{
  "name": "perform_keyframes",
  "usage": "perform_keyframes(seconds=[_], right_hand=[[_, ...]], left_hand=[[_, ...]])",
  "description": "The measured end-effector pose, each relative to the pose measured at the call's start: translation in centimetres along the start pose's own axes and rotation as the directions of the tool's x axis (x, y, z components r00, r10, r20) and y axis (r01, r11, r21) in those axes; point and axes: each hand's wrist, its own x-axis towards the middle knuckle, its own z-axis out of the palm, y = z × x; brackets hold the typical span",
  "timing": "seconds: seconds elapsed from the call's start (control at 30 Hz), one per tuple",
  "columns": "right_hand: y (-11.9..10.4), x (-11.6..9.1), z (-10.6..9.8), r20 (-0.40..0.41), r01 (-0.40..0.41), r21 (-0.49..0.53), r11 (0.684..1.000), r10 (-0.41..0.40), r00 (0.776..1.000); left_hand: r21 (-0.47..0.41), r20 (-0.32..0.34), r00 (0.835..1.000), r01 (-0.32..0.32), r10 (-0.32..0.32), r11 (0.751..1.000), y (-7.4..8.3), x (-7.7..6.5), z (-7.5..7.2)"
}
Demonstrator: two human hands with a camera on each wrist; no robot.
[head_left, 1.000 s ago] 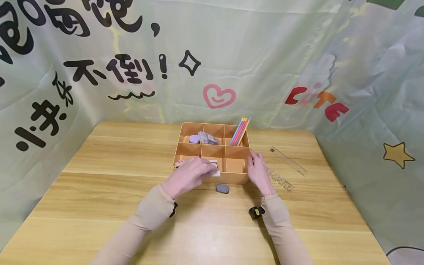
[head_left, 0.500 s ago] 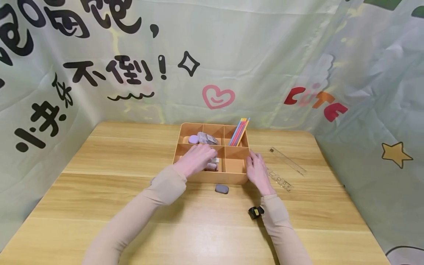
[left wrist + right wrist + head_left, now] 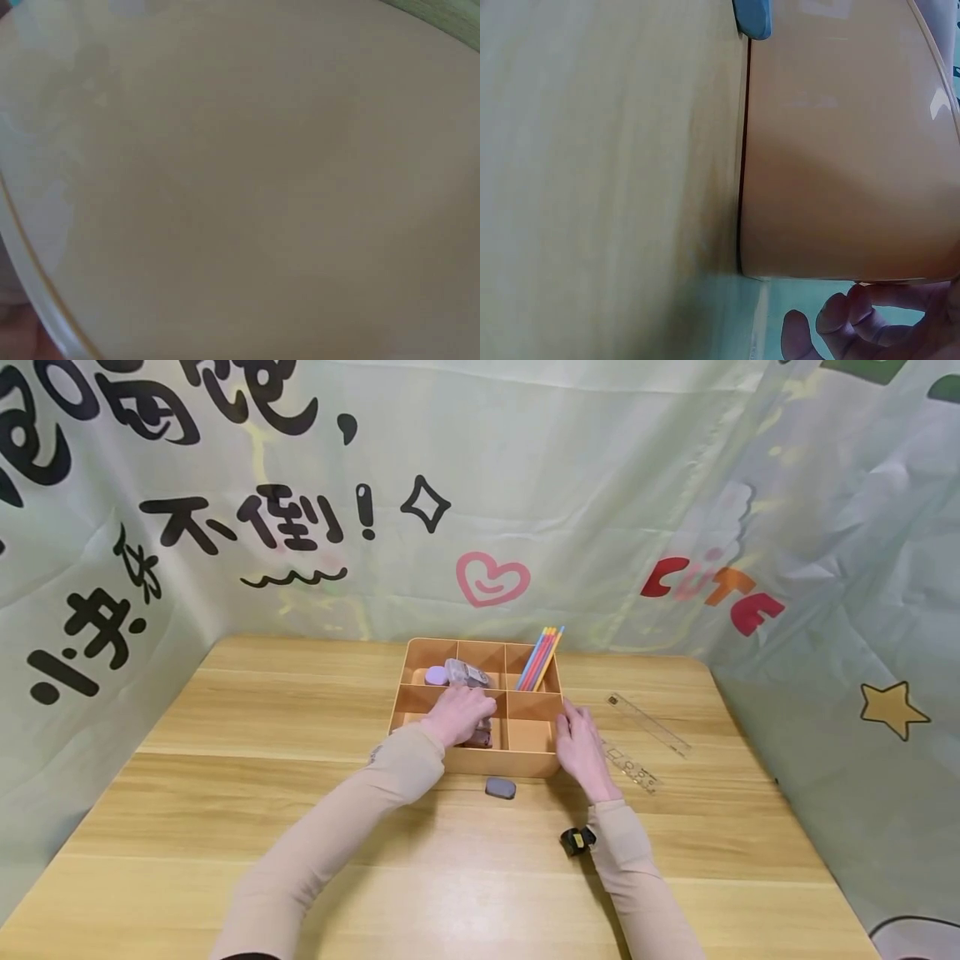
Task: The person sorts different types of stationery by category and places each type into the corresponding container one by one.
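My left hand (image 3: 459,714) reaches over the divider between the front left and front middle compartments of an orange-brown six-part organizer box (image 3: 495,763). Below its fingers, a small dark pinkish item (image 3: 480,735) shows partly in the front middle compartment. The fingertips are hidden, and I cannot tell whether they pinch it. At the box's right side is my right hand (image 3: 581,747), its fingers loosely bent and fingertips at the outer wall. A tan wall (image 3: 247,187) fills most of the left wrist view. A grey-blue eraser-like block (image 3: 500,787) lies just in front of the box.
The back compartments hold a round purple item (image 3: 437,676), a clear pouch-like packet (image 3: 467,674) and several coloured pencils (image 3: 538,660). A clear ruler (image 3: 648,725) and a clear stencil ruler (image 3: 630,767) lie right of the box. Printed cloth (image 3: 600,527) hangs behind the table.
My left hand moved rightward and up from the front left compartment to the front middle one, and the pinkish item now sits in there. The right hand stays at the box's side.
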Motion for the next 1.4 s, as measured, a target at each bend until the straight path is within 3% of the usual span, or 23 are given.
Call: perform_keyframes(seconds=[0.17, 0.37, 0.5, 0.57, 0.7, 0.77, 0.83, 0.9, 0.97, 1.07, 1.13, 1.4], right_hand=[[0.1, 0.1, 0.1, -0.013, 0.004, -0.008, 1.0, -0.004, 1.0], [0.1, 0.2, 0.1, -0.01, 0.007, -0.007, 1.0, -0.008, 1.0], [0.1, 0.1, 0.2, -0.019, 0.013, -0.011, 1.0, -0.014, 1.0], [0.0, 0.1, 0.1, -0.018, 0.011, -0.008, 1.0, -0.011, 1.0], [0.0, 0.1, 0.1, -0.011, 0.006, -0.002, 1.0, -0.006, 1.0], [-0.1, 0.1, 0.1, -0.008, 0.006, -0.001, 1.0, -0.006, 1.0], [-0.1, 0.1, 0.0, -0.008, 0.009, -0.003, 1.0, -0.009, 1.0], [-0.1, 0.1, 0.0, -0.008, 0.011, -0.004, 1.0, -0.011, 1.0], [-0.1, 0.1, 0.0, -0.007, 0.01, -0.003, 1.0, -0.01, 1.0], [0.0, 0.1, 0.0, 0.002, 0.004, -0.004, 1.0, -0.004, 1.0], [0.0, 0.1, 0.1, 0.006, 0.003, -0.004, 1.0, -0.003, 1.0], [0.1, 0.1, 0.1, -0.012, 0.021, -0.018, 1.0, -0.022, 1.0]], left_hand=[[-0.012, 0.013, 1.0, 0.018, -0.018, 1.0, -0.1, 0.0, 0.3], [-0.122, -0.018, 1.0, 0.019, -0.022, 0.992, -0.1, -1.0, -0.4], [-0.19, -0.116, 0.993, -0.019, -0.003, 0.982, 0.7, -2.5, -1.5], [-0.211, -0.206, 0.979, -0.058, 0.014, 0.976, 1.4, -3.7, -1.9], [-0.21, -0.387, 0.919, -0.172, 0.079, 0.963, 2.7, -6.0, -1.8], [-0.201, -0.44, 0.891, -0.219, 0.111, 0.955, 3.3, -7.0, -1.5], [-0.207, -0.453, 0.88, -0.255, 0.138, 0.944, 4.0, -7.8, -1.2], [-0.227, -0.423, 0.892, -0.274, 0.159, 0.934, 4.5, -8.4, -0.9], [-0.249, -0.357, 0.918, -0.272, 0.173, 0.93, 5.0, -8.8, -0.5], [-0.26, -0.252, 0.954, -0.229, 0.163, 0.938, 5.5, -9.0, 0.2], [-0.269, -0.204, 0.968, -0.197, 0.144, 0.943, 5.7, -9.1, 0.7], [-0.275, -0.107, 0.987, -0.148, 0.122, 0.95, 6.0, -9.0, 2.2]])
